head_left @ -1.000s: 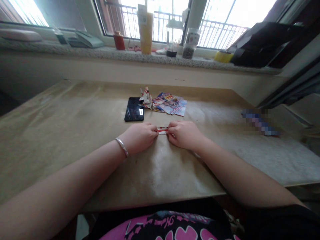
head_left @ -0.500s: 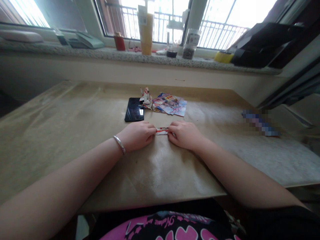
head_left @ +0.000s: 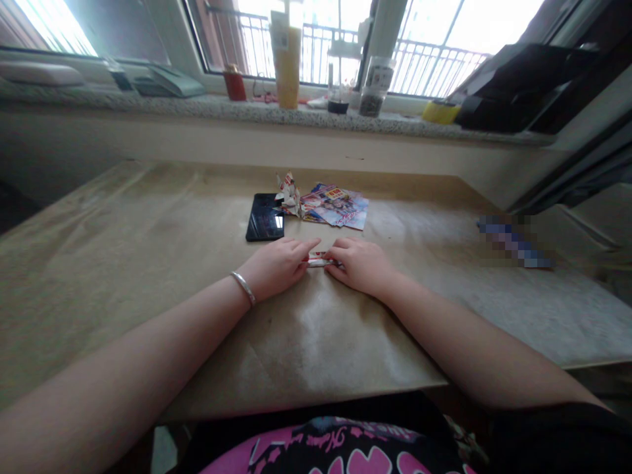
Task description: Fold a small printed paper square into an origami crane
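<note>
A narrow folded strip of printed paper point(head_left: 316, 261), white with red, lies on the table between my hands. My left hand point(head_left: 276, 265) grips its left end, with the index finger stretched out above the strip. On the right end, the fingers of my right hand point(head_left: 359, 265) are closed over the paper, thumb at the near edge. Both ends of the strip are hidden under the fingers. Just beyond my left hand lies a black phone point(head_left: 265, 217). A crumpled folded paper piece point(head_left: 290, 196) rests against the phone's right edge, beside several colourful printed sheets point(head_left: 342, 207).
A beige cover point(head_left: 306, 349) spreads over the table. At the right lies a blurred-out bluish item point(head_left: 516, 243). Bottles and jars, among them a tall yellow container point(head_left: 288, 69) and a red jar point(head_left: 234, 83), stand on the stone windowsill point(head_left: 197, 108).
My left index finger has lifted and straightened out over the strip. My right fingers have shifted slightly left, so less of the paper shows between my hands.
</note>
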A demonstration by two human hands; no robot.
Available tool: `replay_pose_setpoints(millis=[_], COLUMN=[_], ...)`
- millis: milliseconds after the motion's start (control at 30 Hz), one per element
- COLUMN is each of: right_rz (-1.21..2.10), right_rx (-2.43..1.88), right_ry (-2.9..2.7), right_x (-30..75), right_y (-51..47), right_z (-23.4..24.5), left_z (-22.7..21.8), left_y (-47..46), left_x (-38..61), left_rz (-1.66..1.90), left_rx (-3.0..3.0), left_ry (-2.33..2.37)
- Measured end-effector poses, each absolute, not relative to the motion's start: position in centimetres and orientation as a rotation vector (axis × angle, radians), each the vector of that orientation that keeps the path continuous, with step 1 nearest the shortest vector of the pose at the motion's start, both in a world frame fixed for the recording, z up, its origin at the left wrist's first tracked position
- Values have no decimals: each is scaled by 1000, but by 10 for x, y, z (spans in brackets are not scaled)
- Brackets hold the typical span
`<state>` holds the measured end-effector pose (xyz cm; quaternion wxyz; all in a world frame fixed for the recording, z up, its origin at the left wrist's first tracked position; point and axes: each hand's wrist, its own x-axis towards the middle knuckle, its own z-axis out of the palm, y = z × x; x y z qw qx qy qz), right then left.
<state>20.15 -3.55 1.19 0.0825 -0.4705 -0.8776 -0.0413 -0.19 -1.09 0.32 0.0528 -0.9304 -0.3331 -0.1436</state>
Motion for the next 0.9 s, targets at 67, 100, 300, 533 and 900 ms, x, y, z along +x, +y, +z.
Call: replay_pose_setpoints(millis=[67, 100, 300, 533, 900], right_rz=[-122, -121, -84, -100, -69], right_rx=[-1381, -1367, -1368, -1348, -1357], right_ry=[-2612, -2610, -2598, -2583, -2529], right_x=[202, 203, 205, 208, 199], right_y=[-34, -33, -30, -28, -29], right_z=[11, 10, 10, 8, 6], left_z=[0, -1, -3, -2, 3], left_y=[-9, -8, -5, -5, -8], left_x=[-1, -1, -3, -3, -1], left_rz=[-455, -456, -481, -447, -389], left_rx=[-2841, -2849, -2893, -2900, -2885], left_ry=[-989, -981, -957, -977, -924])
